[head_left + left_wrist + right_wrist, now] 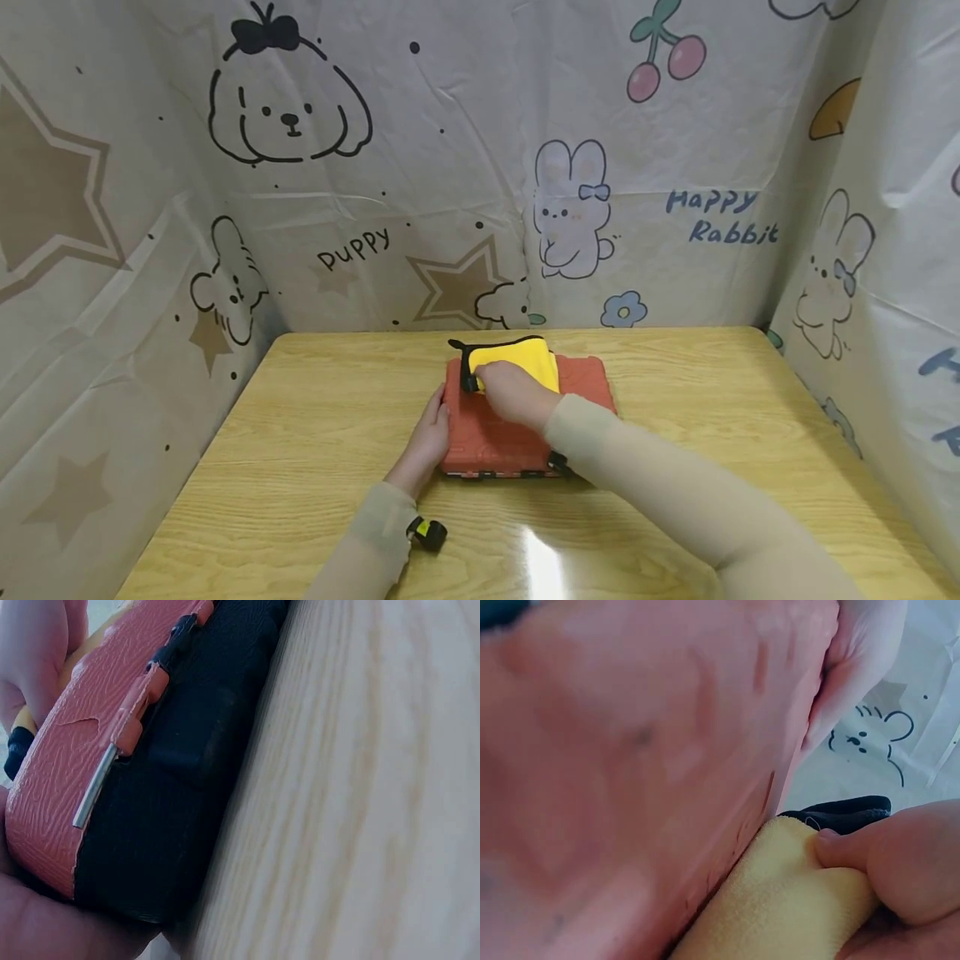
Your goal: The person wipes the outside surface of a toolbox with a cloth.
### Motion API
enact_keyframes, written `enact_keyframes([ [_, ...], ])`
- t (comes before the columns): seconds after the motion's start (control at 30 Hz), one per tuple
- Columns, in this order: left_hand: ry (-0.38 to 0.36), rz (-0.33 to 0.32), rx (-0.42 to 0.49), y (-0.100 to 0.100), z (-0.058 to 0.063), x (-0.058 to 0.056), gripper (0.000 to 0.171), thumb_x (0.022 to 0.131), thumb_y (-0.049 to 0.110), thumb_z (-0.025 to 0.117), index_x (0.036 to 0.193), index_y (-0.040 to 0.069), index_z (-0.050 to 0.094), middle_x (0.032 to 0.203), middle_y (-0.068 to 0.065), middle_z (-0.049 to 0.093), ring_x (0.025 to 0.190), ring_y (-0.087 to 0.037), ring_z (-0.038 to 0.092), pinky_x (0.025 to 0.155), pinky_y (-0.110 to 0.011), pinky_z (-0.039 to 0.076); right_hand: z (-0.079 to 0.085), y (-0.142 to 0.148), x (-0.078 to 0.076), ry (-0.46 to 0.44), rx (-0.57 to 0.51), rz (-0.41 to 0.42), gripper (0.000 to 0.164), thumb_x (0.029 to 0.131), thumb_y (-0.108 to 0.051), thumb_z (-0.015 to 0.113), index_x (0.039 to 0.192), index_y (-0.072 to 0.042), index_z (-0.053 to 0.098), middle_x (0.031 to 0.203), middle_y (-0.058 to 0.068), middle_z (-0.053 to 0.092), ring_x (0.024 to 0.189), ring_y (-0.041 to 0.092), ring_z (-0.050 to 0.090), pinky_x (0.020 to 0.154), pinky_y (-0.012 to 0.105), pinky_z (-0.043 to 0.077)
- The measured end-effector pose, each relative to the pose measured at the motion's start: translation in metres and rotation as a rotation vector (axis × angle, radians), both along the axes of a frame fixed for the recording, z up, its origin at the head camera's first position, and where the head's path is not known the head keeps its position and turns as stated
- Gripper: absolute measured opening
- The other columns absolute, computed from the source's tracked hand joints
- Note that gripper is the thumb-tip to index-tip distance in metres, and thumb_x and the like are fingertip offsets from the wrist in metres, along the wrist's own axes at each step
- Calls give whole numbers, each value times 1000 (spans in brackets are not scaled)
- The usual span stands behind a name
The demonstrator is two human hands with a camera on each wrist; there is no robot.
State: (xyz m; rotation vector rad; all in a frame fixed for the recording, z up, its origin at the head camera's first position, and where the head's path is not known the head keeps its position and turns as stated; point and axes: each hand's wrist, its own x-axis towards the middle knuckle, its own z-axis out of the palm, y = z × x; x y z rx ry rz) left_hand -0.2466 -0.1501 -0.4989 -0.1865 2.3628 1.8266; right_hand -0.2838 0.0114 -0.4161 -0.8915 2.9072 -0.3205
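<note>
A hard case with a textured red lid (498, 437) lies flat on the table; its black lower half (142, 840) and a hinge with a metal pin (95, 787) show in the left wrist view. My left hand (429, 437) holds the case by its left side. On top of the lid, my right hand (516, 396) grips a folded yellow cloth (531, 357) with black edging, near its left end. The right wrist view has the thumb pressing on the plush cloth (780, 892), close against the lid. Part of the lid is hidden under the right hand and cloth.
The light wood table (337, 392) extends around the case, with printed cloth walls (450, 183) rising behind it and on both sides. A small black device (430, 536) is strapped at the left sleeve cuff.
</note>
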Motion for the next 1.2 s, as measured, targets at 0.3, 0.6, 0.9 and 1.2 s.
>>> enact_keyframes([
  [0.3,7,2,5,-1,-2,1,55,114,22,23,167,12,13,172,-19,16,159,-39,11,128,-57,12,1,-1,-24,-7,7,-43,19,104,-5,58,115,-5,73,104,9,76,92,20,67,99,35,57],
  [0.6,-18,-1,31,-1,-2,2,55,115,26,24,167,15,11,173,-17,12,160,-38,8,128,-58,11,-1,2,-36,3,29,-35,21,104,-3,55,116,-5,73,105,9,75,97,21,70,99,36,57],
  [0.9,-29,5,71,0,0,4,56,115,26,23,167,14,10,173,-18,13,159,-40,9,128,-59,12,-2,11,-21,-30,47,14,32,104,-9,60,136,-6,65,126,10,73,117,22,68,110,37,51],
  [1.2,-37,8,70,0,-1,2,55,115,26,23,167,15,11,172,-19,13,159,-40,10,127,-60,12,-4,21,10,-35,109,88,45,105,-10,59,150,-4,53,142,10,65,133,21,61,114,37,47],
])
